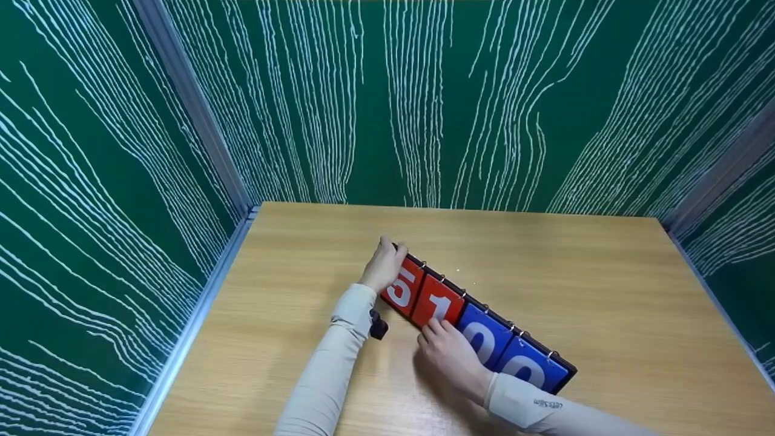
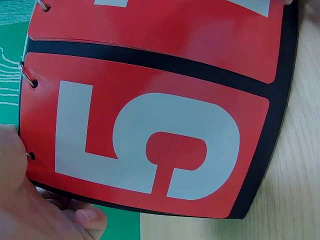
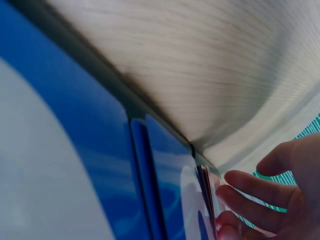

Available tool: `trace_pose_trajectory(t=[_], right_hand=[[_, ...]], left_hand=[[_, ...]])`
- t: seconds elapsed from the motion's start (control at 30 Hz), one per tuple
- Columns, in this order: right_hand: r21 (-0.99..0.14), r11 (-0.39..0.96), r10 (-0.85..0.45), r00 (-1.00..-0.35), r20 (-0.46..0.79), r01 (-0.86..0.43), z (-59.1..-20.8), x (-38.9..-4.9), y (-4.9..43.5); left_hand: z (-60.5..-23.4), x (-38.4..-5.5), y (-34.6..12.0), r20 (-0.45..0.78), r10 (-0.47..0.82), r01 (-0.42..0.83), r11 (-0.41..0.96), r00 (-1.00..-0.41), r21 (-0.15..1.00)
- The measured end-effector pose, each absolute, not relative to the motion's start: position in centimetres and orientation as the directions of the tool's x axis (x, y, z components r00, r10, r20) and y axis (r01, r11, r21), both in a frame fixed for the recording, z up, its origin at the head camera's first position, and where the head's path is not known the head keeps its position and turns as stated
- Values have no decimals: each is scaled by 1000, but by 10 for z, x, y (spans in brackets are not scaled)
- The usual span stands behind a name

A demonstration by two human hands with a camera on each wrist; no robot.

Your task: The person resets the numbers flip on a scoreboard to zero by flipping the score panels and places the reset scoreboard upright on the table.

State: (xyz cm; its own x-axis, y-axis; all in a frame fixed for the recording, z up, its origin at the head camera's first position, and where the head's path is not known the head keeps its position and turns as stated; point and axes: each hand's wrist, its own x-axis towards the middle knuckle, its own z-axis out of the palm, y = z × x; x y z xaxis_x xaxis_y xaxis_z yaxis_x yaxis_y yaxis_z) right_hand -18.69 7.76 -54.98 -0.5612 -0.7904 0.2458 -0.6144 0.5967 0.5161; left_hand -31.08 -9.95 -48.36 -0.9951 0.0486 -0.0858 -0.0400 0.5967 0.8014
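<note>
I face 3 green walls streaked with wavy white lines, with 2 grey metal posts at the corners. Grey rails flank my wood-grained table, where light gleams softly.

A long black flip scoreboard stands or lies slantwise on the table, its metal rings along the far edge. Two red cards show white 5 and 1; two blue cards each show a white 0.
</note>
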Motion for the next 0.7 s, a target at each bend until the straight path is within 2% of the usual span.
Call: trace_pose_trajectory(t=[0.13, 0.37, 0.7], right_hand=[[526, 590, -796, -552, 249, -612, -550, -187, 77], [493, 593, -789, -582, 198, -636, -546, -187, 77], [469, 580, -807, -547, 222, -665, -538, -188, 78]], left_hand=[[-484, -311, -100, -89, 49, -43, 594, -995, 803], [-485, -312, -100, -101, 46, -55, 593, -994, 803], [-484, -311, -99, -119, 49, -66, 594, -992, 801]])
